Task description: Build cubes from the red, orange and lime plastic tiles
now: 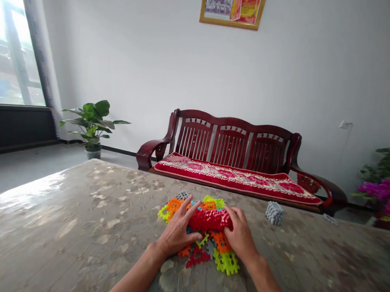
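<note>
A long red stack of interlocking plastic building pieces (209, 220) lies across a heap of loose pieces, with a hand at each end. My left hand (176, 231) holds its left end, fingers stretched over the far side and thumb in front. Around the right end, my right hand (239, 232) is closed, with the fingers over the top and the thumb low. Loose notched pieces show beneath and around: a yellow-green one (227, 262) and an orange one (221, 242) in front, a red one (198, 256) nearer me, and more orange (174, 205) behind my left hand.
A grey block of joined pieces (274, 213) stands right on the patterned tablecloth (81, 227). Flat grey pieces (330, 219) lie farther right, and another grey block (182, 195) sits behind the heap. Beyond the table are a wooden bench (232, 143) and a potted plant (94, 122).
</note>
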The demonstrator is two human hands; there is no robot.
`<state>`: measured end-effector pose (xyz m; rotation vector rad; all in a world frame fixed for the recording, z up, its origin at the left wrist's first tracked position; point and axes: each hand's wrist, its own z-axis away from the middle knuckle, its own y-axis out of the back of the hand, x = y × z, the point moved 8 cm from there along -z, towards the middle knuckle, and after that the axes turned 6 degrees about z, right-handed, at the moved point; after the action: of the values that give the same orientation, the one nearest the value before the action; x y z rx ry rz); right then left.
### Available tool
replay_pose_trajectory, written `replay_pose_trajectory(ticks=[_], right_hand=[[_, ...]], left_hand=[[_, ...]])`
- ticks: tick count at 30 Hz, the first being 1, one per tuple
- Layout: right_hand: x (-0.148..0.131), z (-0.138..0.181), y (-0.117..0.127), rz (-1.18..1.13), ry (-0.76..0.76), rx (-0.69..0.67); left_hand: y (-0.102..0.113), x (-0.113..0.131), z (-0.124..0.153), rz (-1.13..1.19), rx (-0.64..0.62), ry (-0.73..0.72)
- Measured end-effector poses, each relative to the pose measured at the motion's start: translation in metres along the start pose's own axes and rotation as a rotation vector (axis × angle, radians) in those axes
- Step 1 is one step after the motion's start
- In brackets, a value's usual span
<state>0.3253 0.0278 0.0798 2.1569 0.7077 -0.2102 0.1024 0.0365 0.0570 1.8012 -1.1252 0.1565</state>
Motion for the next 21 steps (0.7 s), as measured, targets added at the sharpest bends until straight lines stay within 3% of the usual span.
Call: replay_pose_trajectory(ticks=[6, 12, 15, 21], right_hand=[[-0.003, 0.0, -0.002, 0.017, -0.002, 0.032], [0.022, 0.002, 0.0, 0.036, -0.128, 0.1], [0.041, 0.004, 0.001, 0.036, -0.176, 0.158], [0.068, 0.007, 0.005, -0.017, -0.205, 0.242]], left_hand=[[0.0, 0.007, -0.001, -0.091, -0.057, -0.023], [0.011, 0.003, -0.004, -0.029, 0.028, 0.027], [0.02, -0.011, -0.003, 0.012, 0.124, 0.126], [0.047, -0.036, 0.004, 0.12, 0.463, 0.234]])
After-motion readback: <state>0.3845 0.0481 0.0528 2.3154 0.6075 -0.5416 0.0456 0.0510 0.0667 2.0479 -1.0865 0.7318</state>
